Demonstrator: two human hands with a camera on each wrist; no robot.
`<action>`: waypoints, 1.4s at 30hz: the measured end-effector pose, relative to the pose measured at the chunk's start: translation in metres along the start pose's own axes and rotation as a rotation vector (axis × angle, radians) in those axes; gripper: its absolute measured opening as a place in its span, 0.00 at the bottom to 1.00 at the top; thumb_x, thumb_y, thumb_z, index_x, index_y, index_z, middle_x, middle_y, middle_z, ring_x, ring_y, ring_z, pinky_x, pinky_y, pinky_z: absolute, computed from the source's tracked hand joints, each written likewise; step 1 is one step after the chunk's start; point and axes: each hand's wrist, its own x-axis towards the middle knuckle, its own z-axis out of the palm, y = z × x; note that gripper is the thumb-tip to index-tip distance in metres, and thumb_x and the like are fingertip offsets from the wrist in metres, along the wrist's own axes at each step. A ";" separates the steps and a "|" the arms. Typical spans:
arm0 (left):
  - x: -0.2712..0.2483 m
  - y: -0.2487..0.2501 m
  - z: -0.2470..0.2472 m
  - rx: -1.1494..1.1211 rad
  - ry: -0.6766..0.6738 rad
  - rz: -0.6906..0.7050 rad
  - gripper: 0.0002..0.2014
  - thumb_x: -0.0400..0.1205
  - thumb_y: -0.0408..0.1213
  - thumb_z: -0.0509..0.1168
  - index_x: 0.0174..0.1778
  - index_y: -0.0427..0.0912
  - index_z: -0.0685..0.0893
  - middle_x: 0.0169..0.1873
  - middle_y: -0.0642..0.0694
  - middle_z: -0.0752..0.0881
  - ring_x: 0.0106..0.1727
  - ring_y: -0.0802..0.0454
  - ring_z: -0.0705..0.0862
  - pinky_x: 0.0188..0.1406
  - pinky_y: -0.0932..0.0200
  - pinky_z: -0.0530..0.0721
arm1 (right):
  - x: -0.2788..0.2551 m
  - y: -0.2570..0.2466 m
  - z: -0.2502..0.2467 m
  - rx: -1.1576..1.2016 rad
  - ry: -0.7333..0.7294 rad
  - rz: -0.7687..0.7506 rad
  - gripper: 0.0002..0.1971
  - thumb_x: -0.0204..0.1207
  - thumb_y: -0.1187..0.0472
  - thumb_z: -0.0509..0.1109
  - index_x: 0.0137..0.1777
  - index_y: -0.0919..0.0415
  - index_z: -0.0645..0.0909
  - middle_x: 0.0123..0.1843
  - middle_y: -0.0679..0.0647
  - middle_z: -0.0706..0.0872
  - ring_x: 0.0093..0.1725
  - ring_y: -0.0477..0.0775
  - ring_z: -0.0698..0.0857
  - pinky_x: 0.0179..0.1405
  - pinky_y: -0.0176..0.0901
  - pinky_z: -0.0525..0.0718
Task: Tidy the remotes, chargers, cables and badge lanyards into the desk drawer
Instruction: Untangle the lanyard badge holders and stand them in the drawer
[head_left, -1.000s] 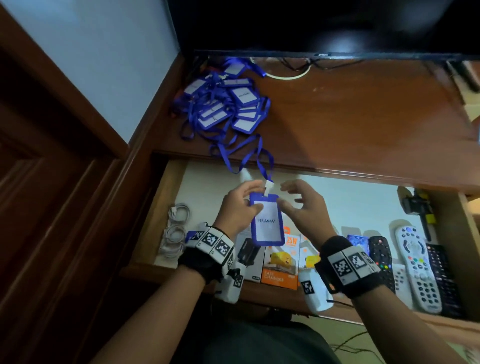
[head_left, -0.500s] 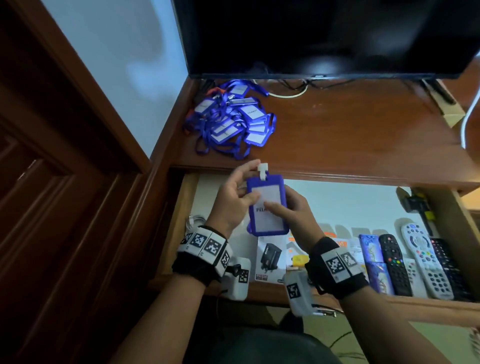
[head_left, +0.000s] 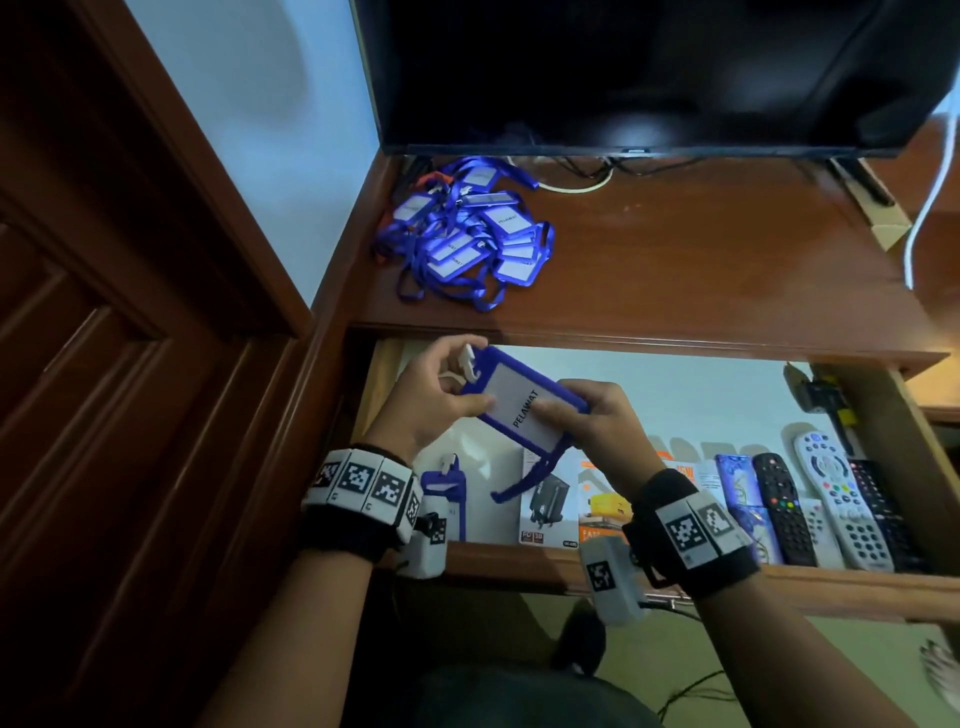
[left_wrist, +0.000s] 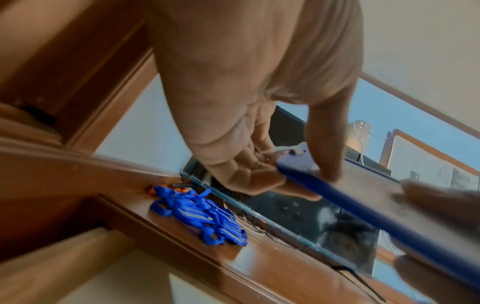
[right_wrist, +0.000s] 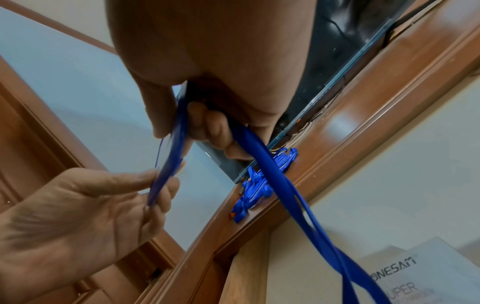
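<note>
A blue badge holder with a white card reading PELAWAT is held tilted over the open drawer. My left hand pinches its clip end; in the left wrist view the holder's edge runs from my fingers. My right hand pinches the other end, and its strap trails from under my fingers down into the drawer. Several more blue badge lanyards lie piled on the desk top at the back left.
In the drawer lie another badge holder, charger boxes and several remotes along the right. A dark TV screen stands at the desk's back. A wooden door fills the left.
The badge holder has turned from upright to lying diagonally, clip end to the left. Its strap has left the desk top and now hangs into the drawer.
</note>
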 end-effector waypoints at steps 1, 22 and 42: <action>0.000 -0.001 -0.002 0.044 -0.002 -0.018 0.26 0.67 0.22 0.77 0.52 0.54 0.81 0.46 0.46 0.86 0.45 0.46 0.85 0.53 0.40 0.87 | -0.001 0.001 -0.001 -0.005 -0.001 0.011 0.07 0.78 0.63 0.70 0.48 0.68 0.84 0.37 0.56 0.88 0.34 0.48 0.85 0.32 0.37 0.83; -0.006 0.000 0.005 0.634 -0.292 -0.119 0.09 0.70 0.46 0.79 0.43 0.53 0.88 0.41 0.53 0.88 0.43 0.57 0.86 0.44 0.56 0.87 | -0.008 0.013 -0.014 0.009 0.006 0.134 0.06 0.74 0.63 0.74 0.44 0.67 0.83 0.34 0.57 0.88 0.32 0.52 0.87 0.27 0.36 0.83; -0.009 -0.031 0.016 0.496 0.204 -0.076 0.09 0.75 0.41 0.75 0.47 0.45 0.84 0.42 0.50 0.86 0.45 0.54 0.86 0.47 0.52 0.88 | -0.006 0.006 0.027 -0.374 -0.161 0.100 0.07 0.81 0.59 0.66 0.45 0.61 0.82 0.44 0.50 0.82 0.45 0.45 0.79 0.43 0.41 0.82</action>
